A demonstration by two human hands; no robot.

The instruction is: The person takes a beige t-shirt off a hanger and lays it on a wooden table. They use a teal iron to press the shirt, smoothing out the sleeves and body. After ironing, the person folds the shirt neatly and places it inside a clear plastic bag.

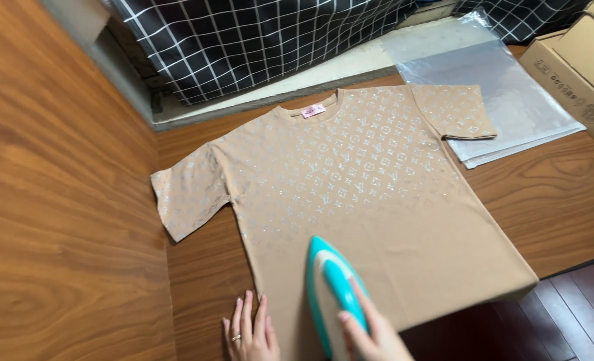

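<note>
2 hands work the near edge: your right hand [370, 333] grips the smooth teal iron [329, 289] on the tan T-shirt [377, 200] (silvery pattern) lying flat on the wooden table [551, 207]; your left hand [249, 334] presses its hem, fingers spread.

One view only, from up on the head. Looking down and forward, a bit tilted, over the table [557, 214]. Close to the near edge, far wall at the top.
</note>
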